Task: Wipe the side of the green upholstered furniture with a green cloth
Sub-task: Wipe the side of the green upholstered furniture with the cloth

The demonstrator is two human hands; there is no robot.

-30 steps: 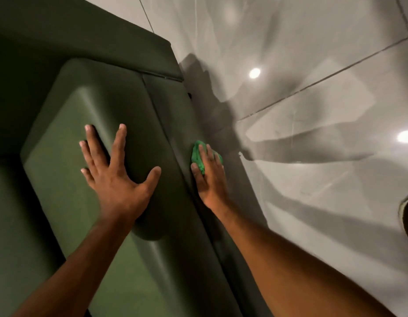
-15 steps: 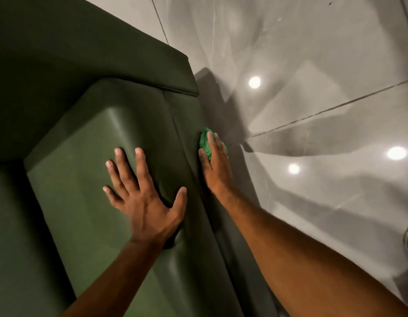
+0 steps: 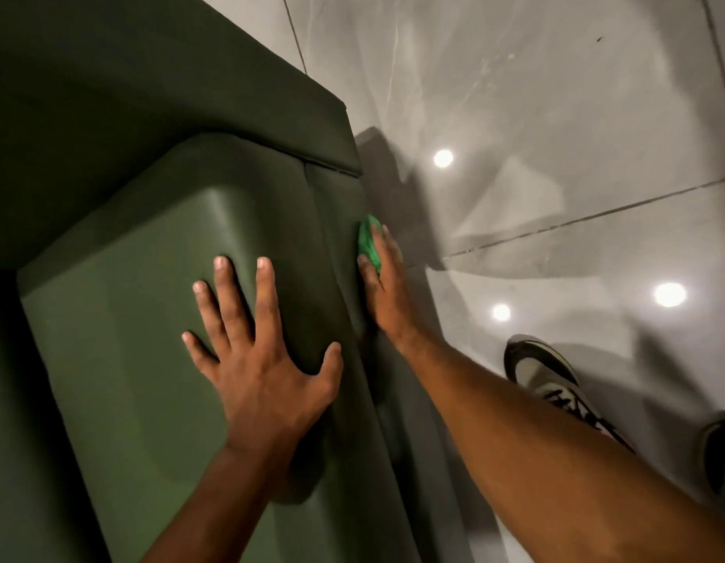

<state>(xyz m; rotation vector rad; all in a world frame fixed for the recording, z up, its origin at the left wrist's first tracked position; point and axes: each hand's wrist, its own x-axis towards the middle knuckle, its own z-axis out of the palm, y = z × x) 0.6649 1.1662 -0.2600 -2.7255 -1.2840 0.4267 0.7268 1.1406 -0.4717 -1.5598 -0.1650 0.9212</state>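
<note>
1. Head view: the sofa (image 3: 121,359) fills the left half, its broad padded arm running from the bottom edge up toward the dark back cushion.
2. The left hand (image 3: 263,359) lies flat on top of the arm, palm down, fingers (image 3: 267,294) spread wide and grasping nothing.
3. The right hand (image 3: 387,286) reaches over the arm's outer edge and presses the cloth (image 3: 369,243) against the sofa's side panel.
4. The cloth is bright green and bunched; it shows above and beside the thumb, pinned between the palm and the upholstery, just below the seam where the arm meets the back.
5. The right fingers lie extended over the cloth, holding it by pressure.
6. The glossy grey tiled floor (image 3: 576,115) mirrors three round lights.
7. A shoe (image 3: 547,371) stands on the floor beside the right forearm.
</note>
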